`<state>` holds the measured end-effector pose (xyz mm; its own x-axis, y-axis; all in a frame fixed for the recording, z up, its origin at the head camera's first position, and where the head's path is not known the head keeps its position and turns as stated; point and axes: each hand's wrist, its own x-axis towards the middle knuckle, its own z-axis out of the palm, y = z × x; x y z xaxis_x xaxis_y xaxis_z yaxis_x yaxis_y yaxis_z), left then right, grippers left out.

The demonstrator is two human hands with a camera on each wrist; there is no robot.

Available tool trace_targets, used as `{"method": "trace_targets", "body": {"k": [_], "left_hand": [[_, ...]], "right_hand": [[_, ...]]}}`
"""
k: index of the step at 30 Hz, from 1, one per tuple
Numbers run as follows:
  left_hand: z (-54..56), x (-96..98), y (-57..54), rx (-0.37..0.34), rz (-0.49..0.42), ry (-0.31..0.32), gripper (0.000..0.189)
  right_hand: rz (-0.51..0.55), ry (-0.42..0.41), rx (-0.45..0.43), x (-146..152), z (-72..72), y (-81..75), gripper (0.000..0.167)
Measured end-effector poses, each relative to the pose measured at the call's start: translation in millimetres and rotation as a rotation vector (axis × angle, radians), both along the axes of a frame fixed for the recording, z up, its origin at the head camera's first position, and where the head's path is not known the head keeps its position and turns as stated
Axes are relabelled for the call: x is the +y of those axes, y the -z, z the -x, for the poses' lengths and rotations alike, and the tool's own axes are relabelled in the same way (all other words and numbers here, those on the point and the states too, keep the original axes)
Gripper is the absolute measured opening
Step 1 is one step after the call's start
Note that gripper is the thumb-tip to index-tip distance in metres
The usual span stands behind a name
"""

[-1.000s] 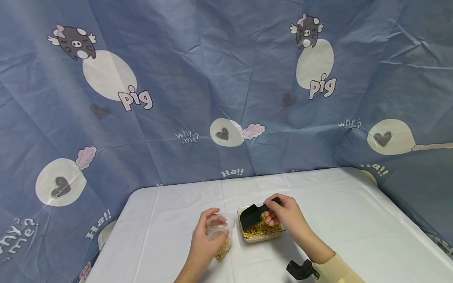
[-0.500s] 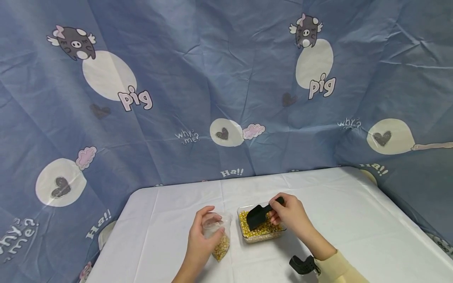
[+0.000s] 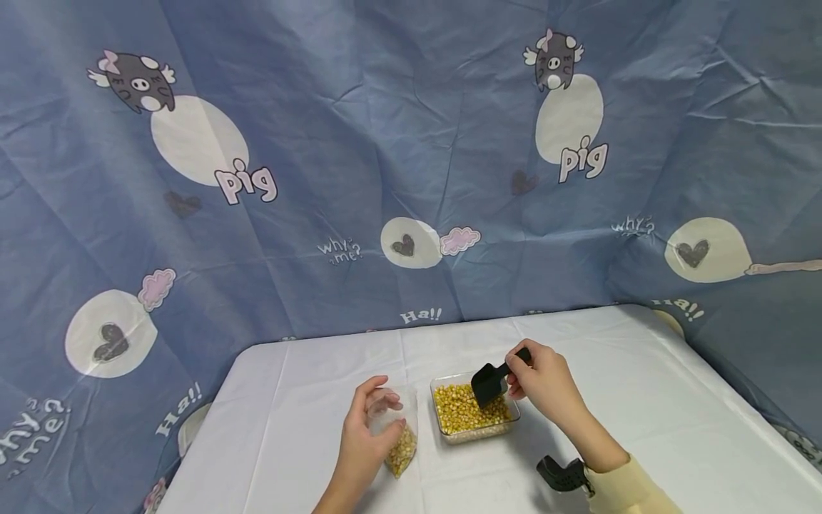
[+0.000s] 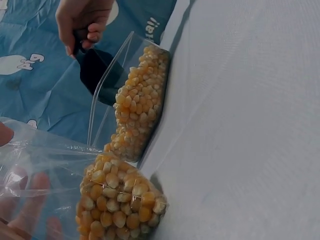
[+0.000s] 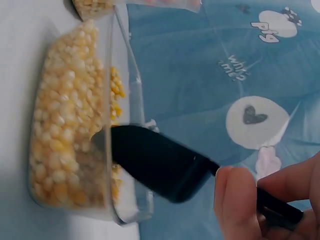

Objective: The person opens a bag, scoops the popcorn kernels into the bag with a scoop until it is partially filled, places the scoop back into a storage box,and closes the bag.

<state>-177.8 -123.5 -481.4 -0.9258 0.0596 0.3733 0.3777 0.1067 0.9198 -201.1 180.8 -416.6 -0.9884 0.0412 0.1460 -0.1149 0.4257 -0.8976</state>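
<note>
My right hand [image 3: 546,382] pinches the handle of a black scoop [image 3: 488,385] between thumb and fingers. The scoop's blade slants down, its tip at the corn in the right part of a clear rectangular container [image 3: 478,434]. Yellow corn kernels [image 3: 457,409] fill much of that container. Left of it, my left hand [image 3: 361,442] curls round the upper part of a clear plastic bag [image 4: 120,205], whose bottom holds more kernels. In the right wrist view the scoop blade [image 5: 155,160] crosses the container's near rim, with its tip seen through the clear wall.
A white cloth covers the table [image 3: 308,400]. Behind it hangs a blue curtain [image 3: 321,178] with pig prints. A black curved piece [image 3: 561,474] is strapped at my right wrist, beside a pale yellow sleeve [image 3: 632,489].
The scoop has moved right, from the container's left side near the bag to its right part, uncovering the kernels. My left hand and the bag have shifted slightly left, away from the container.
</note>
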Motion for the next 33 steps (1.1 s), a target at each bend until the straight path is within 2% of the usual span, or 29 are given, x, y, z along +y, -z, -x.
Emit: {"method": "trace_targets", "body": {"k": [8,12,20,27,33], "left_hand": [[-0.8,1.3,-0.9,-0.008,0.007,-0.008,0.075],[-1.3,1.5,-1.8,-0.003,0.010,-0.016,0.074],[-3.4,1.7,-2.9,-0.048,0.032,-0.036,0.071],[-3.4,1.7,-4.1,-0.043,0.021,-0.029,0.070],[-3.9,1.8,-3.3,-0.059,0.008,-0.021,0.071]], "right_hand": [[-0.194,0.038,0.092,0.2,-4.7,-7.5,0.014],[-0.191,0.030,0.070,0.4,-3.2,-5.4,0.015],[0.019,0.004,-0.099,12.0,10.9,13.7,0.016],[0.272,-0.141,-0.225,25.9,21.5,28.3,0.021],[0.404,-0.241,-0.356,36.5,25.6,41.8,0.028]]}}
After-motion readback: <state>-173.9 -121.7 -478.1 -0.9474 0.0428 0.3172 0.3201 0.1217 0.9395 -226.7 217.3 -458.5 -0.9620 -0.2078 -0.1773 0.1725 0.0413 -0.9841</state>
